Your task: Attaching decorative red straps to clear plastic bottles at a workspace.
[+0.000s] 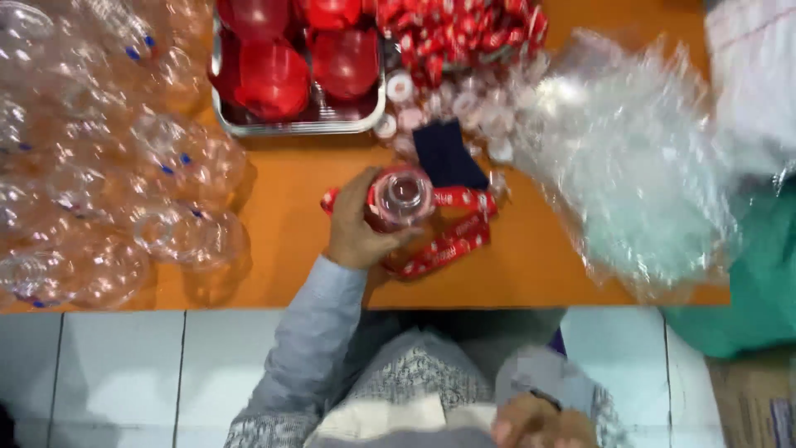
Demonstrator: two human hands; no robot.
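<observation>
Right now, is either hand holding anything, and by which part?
The left hand grips a small clear round container by its side, on the orange table. The right hand, near the lap, is blurred; cannot tell.

We note an orange table (282,224) filling the upper two thirds of the frame. At left lies a heap of clear plastic globes (99,166). At top centre sits a metal tray (300,126) of red globe halves (274,79). Upper centre-right holds a pile of red ribbons (464,29) and small white caps (464,108). A dark blue cloth (448,155) lies below them. Red lanyards (452,241) lie at centre. Crumpled clear plastic bags (630,166) cover the right side.
</observation>
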